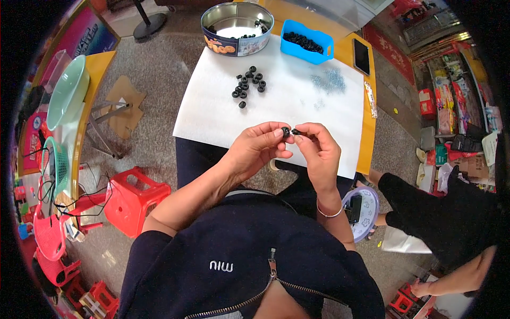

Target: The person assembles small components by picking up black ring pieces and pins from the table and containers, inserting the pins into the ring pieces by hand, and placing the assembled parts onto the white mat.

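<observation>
The left hand point(257, 145) pinched a round black piece point(286, 132) between thumb and fingers, just above the near edge of a white sheet point(212, 117) on the surface point(366, 133). The right hand point(320, 150) gripped a smaller dark piece point(296, 132) at its fingertips, just beside the first.

The step in hand looked like fitting the two pieces together or parting them; which, could not be told, since the fingers hid much of both. The next move seemed to call for a steady left pinch and a small, well-aligned motion of the right fingertips.

Loose black pieces point(244, 87) lay beyond the hands, slightly left. Farther off stood a round tin point(255, 47) and, to its right, a blue tub point(304, 55), both holding dark pieces; their walls had to be reached over. A phone point(361, 57) lay at the far right.
</observation>
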